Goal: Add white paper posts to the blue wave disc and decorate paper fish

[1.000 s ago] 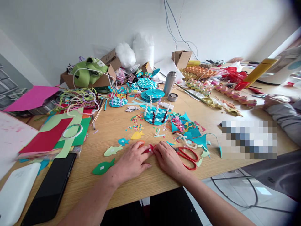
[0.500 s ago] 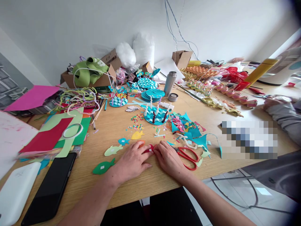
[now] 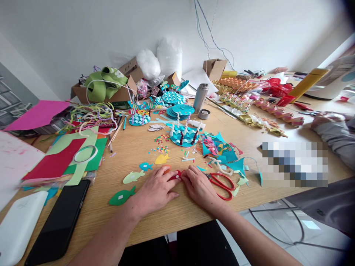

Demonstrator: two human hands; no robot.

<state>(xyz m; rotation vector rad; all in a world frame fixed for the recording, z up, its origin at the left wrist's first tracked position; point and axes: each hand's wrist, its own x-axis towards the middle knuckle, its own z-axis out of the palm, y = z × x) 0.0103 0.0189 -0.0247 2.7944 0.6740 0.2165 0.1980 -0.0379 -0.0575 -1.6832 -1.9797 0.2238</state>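
Observation:
My left hand (image 3: pixel 159 186) lies palm down on the table, fingers stretched and thumb apart. Its fingertips rest on a small red paper fish (image 3: pixel 176 176) with a white square on it. An orange paper piece (image 3: pixel 166 169) shows partly beyond those fingers. At the other end of the red fish, my right hand (image 3: pixel 198 185) has its fingers curled together and pinched on the edge. Red-handled scissors (image 3: pixel 223 184) lie just right of it, their blades partly hidden. Left of my hands lie a green fish (image 3: pixel 121 196), a pale green fish (image 3: pixel 133 177), a blue fish (image 3: pixel 145 166) and a yellow fish (image 3: pixel 162 159).
Blue paper scraps (image 3: pixel 229 157) lie right of a blue wavy paper stand (image 3: pixel 184 135). Behind it are a metal flask (image 3: pixel 200 99) and its cap (image 3: pixel 204 114). A black phone (image 3: pixel 59 221) and coloured paper (image 3: pixel 55 159) lie left. Another person's sleeve (image 3: pixel 340 136) is at right.

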